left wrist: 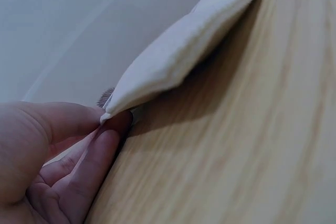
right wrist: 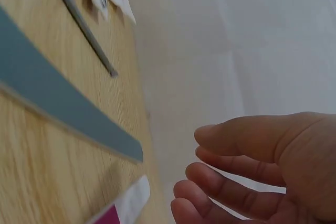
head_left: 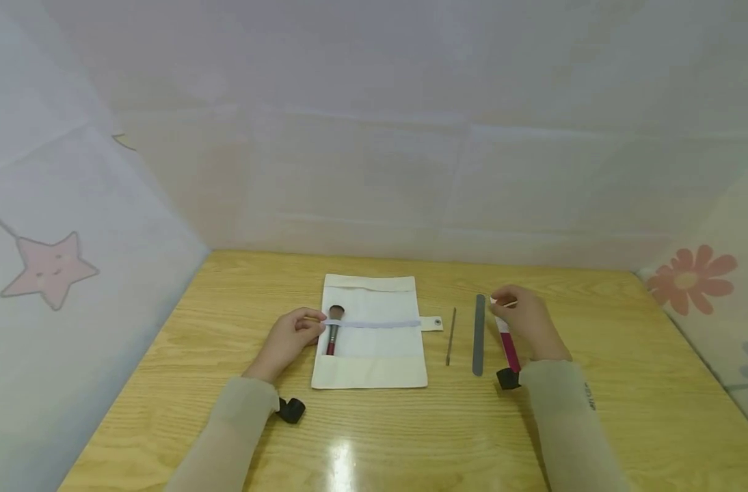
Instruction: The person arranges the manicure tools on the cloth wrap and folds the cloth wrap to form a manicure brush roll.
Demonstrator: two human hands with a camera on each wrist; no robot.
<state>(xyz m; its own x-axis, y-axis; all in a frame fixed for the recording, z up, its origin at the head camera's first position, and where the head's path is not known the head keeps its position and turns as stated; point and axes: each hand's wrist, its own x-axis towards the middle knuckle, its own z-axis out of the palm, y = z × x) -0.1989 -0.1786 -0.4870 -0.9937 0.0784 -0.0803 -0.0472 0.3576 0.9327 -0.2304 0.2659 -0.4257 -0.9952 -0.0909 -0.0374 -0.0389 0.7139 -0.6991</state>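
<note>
Where the white pouch lies unfolded on the wooden table, my left hand pinches its left edge between thumb and fingers; the left wrist view shows the rim next to that grip lifted slightly off the wood. A lilac band crosses the pouch, and beneath its left end sits a makeup brush, bristles away from me, dark red handle toward me. From the pouch's right side projects a tab with a snap.

To the right, in order, lie a thin metal tool, a grey file and a white-and-magenta strip, all set lengthwise and apart. My right hand hovers by the strip's far end, its thumb and fingers loosely bent, parted and holding nothing, as the right wrist view shows.

Black wrist cameras sit at my pale sleeves. Behind the table hangs pale cloth, bearing a pink star at left and a red flower at right.
</note>
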